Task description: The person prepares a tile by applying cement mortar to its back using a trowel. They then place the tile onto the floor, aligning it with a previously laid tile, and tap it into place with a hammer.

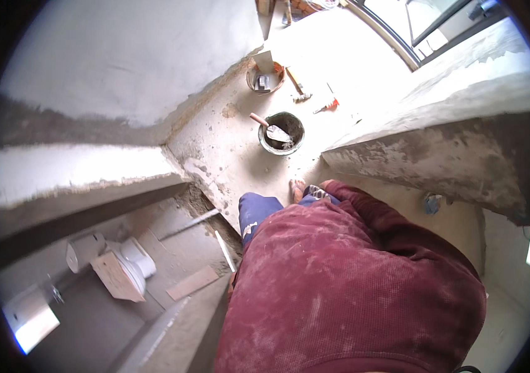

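Observation:
My right arm, in a dusty maroon sleeve (371,211), reaches down toward my knee. Just past its cuff a small bit of my right hand (325,183) shows; its fingers cannot be made out. My left hand is out of sight, with my torso covering that side. Ahead of my bare foot (297,188) stands a dark bucket (263,144) with some grey mortar inside. A trowel (277,133) rests in it, its handle leaning over the left rim. Neither hand visibly touches the bucket.
Beyond stands an orange bucket (280,79) holding flat tools. A hammer (296,86) and a red-handled tool (331,104) lie on the floor nearby. At lower left, a toilet (135,258) has a board (114,275) against it; loose strips (191,225) lie close by. Partly plastered walls (427,163) flank me.

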`<control>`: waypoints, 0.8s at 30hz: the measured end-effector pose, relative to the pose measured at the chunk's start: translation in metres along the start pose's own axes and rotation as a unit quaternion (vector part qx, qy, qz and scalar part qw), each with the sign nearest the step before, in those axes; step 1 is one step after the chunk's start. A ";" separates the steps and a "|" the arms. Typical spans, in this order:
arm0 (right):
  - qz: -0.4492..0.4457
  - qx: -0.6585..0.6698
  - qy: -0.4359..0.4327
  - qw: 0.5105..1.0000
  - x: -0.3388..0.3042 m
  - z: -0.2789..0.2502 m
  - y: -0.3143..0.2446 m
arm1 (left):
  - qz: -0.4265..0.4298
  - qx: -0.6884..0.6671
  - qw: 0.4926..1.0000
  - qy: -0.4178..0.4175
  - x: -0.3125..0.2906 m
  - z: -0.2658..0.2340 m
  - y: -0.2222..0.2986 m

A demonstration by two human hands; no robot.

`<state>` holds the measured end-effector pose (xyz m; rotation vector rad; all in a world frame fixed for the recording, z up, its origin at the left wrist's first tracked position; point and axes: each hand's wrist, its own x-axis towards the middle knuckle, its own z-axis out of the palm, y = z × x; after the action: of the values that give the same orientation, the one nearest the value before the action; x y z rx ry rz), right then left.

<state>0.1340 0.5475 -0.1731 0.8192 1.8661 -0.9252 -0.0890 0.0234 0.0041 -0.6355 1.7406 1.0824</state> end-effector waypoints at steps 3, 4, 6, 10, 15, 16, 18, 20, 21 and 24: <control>-0.007 0.150 0.031 0.988 -0.029 -0.036 -0.039 | 0.027 0.112 0.993 -0.034 0.063 -0.004 0.107; 0.025 0.144 0.063 0.987 -0.014 -0.056 -0.021 | 0.026 0.145 0.988 -0.052 0.086 -0.001 0.136; 0.075 0.167 0.090 0.979 0.007 -0.064 -0.029 | 0.040 0.215 0.973 -0.077 0.129 -0.006 0.202; 0.161 0.270 0.088 0.945 0.023 -0.065 -0.100 | 0.076 0.335 0.931 -0.121 0.203 -0.021 0.349; 0.126 0.314 0.126 0.933 0.066 -0.065 -0.213 | 0.121 0.428 0.877 -0.182 0.272 -0.003 0.509; 0.116 0.328 0.127 0.929 0.072 -0.071 -0.235 | 0.125 0.439 0.869 -0.190 0.282 -0.001 0.538; 0.121 0.355 0.122 0.919 0.072 -0.077 -0.265 | 0.105 0.450 0.862 -0.210 0.303 0.002 0.581; 0.138 0.384 0.122 0.905 0.067 -0.080 -0.282 | 0.071 0.456 0.856 -0.235 0.332 0.013 0.609; 0.135 0.391 0.128 0.901 0.069 -0.088 -0.291 | 0.034 0.395 0.895 -0.206 0.354 0.010 0.617; 0.137 0.409 0.132 0.893 0.075 -0.099 -0.312 | 0.085 0.601 0.771 -0.194 0.416 -0.005 0.648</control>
<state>-0.1920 0.4860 -0.1223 1.7380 1.4756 -1.4915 -0.7764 0.3465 -0.1262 0.5336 1.7104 0.0092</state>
